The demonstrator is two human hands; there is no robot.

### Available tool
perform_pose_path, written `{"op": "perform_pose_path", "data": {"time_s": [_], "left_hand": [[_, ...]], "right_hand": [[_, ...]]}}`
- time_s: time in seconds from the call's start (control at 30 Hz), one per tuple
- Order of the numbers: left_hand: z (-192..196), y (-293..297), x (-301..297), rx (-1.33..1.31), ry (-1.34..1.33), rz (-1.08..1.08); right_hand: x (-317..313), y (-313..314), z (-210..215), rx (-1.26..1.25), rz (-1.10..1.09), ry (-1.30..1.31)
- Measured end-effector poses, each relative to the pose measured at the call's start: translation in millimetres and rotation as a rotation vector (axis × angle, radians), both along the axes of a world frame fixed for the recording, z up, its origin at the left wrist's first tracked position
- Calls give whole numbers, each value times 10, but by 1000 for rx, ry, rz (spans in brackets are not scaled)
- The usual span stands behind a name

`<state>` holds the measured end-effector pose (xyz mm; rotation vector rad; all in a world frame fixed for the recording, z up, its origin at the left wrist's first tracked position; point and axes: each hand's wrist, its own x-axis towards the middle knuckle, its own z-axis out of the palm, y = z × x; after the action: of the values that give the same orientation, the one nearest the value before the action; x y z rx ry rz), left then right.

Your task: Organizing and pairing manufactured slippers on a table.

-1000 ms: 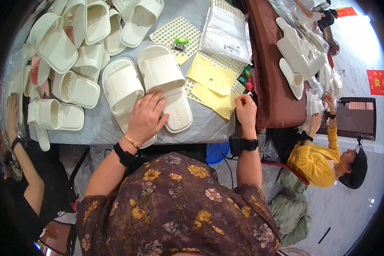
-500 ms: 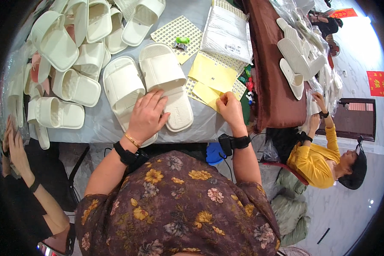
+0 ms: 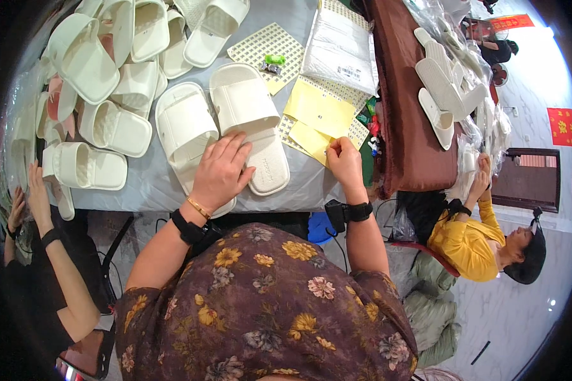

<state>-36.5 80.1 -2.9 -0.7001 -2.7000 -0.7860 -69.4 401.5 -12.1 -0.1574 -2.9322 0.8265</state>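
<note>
A pair of cream-white slide slippers stands side by side on the table in front of me. My left hand (image 3: pixel 219 168) lies across them with its fingers stretched out. It touches the left slipper (image 3: pixel 183 120) and the inner edge of the right slipper (image 3: pixel 240 95). Pinched together, the fingers of my right hand (image 3: pixel 345 164) are at the edge of a yellow paper sheet (image 3: pixel 308 138). What they hold, if anything, is too small to tell. Another yellow sheet (image 3: pixel 318 109) overlaps it, and printed sticker sheets (image 3: pixel 270 46) lie around and beneath.
Cream slippers (image 3: pixel 102 124) are piled at the left. A white plastic-wrapped packet (image 3: pixel 340 54) and small wrapped candies (image 3: pixel 273 60) lie beyond the yellow sheets. Right of the table is a brown-covered surface (image 3: pixel 413 127) with more slippers. A co-worker in yellow (image 3: pixel 467 244) sits at the right; another's arms (image 3: pixel 60 267) show at the left.
My hands keep almost the same places; the right fingers have shifted slightly. The left co-worker's hands have moved apart, and the right co-worker's hands have come together.
</note>
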Motion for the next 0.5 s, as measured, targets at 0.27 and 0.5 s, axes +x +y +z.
{"op": "perform_pose_path", "data": {"time_s": [0.27, 0.5], "left_hand": [[-19, -15, 1, -4, 2, -4], [-34, -12, 5, 0, 15, 1]], "right_hand": [[-214, -44, 314, -57, -60, 70], [-632, -159, 163, 15, 96, 149]]}}
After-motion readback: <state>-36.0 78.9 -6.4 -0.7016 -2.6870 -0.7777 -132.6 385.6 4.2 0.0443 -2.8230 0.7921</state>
